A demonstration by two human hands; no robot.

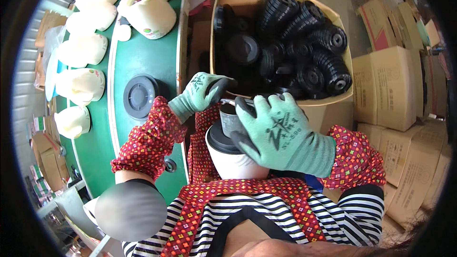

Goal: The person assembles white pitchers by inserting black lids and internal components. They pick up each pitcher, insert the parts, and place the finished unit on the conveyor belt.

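Observation:
A white pot-like vessel (233, 164) stands upright close against my body, topped by a round black base or lid (219, 139). On top of that sits a grey cylinder (230, 122) with a dark open mouth. My right hand (281, 135), in a green glove with dark fingertips, is wrapped round the cylinder's right side. Just left of its rim, my left hand (203, 93), gloved alike, has its fingers curled together near the edge of the carton. Whatever the left fingers pinch, if anything, is too small to make out.
Ahead is an open carton (282, 102) filled with stacked black round parts (312, 43). On the green conveyor table (143, 59) at left lie a black disc (141, 96) and several white kettle-like bodies (82, 85). Stacked brown cartons (385, 88) line the right side.

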